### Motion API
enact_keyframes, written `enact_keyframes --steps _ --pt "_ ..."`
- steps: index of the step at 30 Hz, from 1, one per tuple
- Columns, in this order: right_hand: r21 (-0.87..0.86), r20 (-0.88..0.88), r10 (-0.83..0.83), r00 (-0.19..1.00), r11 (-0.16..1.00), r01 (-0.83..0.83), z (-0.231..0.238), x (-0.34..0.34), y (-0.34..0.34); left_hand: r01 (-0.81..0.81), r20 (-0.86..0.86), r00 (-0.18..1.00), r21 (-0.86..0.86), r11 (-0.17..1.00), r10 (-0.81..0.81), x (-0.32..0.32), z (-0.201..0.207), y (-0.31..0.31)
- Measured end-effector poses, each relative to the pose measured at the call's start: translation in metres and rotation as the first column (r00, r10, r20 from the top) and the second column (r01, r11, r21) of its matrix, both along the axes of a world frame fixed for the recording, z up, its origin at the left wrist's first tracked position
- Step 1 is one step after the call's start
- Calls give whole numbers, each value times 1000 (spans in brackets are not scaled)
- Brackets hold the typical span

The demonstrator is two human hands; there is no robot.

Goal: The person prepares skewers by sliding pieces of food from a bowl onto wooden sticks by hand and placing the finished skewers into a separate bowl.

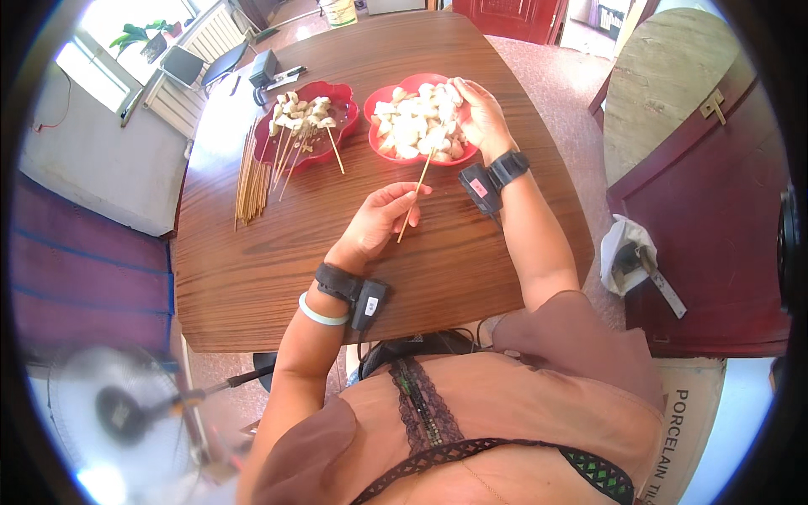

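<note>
My left hand (385, 217) is closed in a pinch around a thin wooden skewer (418, 192), which slants up and away from me. The skewer's far tip reaches the near rim of a red scalloped bowl (374, 143) heaped with pale, whitish food chunks (412, 122). My right hand (484, 118) is at this bowl's right side, fingers stretched over the rim beside the chunks. No piece can be made out in its fingers. Left of it stands a darker red scalloped bowl (349, 108), with loaded skewers of pale chunks (296, 114) resting in it, their sticks jutting toward me.
A bundle of bare wooden skewers (252, 181) lies left of the darker bowl on the brown wooden table (278, 286). Farther back are a dark box (263, 67) and a pen (290, 73). A fan (122, 412) stands at lower left, a dark red door (707, 210) at right.
</note>
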State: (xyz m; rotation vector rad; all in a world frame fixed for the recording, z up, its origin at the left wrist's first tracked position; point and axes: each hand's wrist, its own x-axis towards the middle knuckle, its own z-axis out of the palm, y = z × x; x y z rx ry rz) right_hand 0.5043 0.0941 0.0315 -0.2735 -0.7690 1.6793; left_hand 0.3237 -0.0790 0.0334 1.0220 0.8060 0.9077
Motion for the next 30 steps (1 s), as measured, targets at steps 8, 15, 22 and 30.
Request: enact_keyframes --steps 8,15,22,30 --pt "4 24 -36 999 999 36 -7 -4 9 -29 -237 971 18 999 33 -9 5 -10" --pt "-21 170 -69 983 997 74 1 -11 0 -10 -399 915 108 994 53 -22 18 -57" --pt "-81 139 -105 985 990 117 -7 -4 7 -198 -197 956 124 972 220 -31 15 -110" --pt "-50 216 -70 974 995 83 -8 -3 10 -440 -332 800 241 865 500 -80 28 -84"
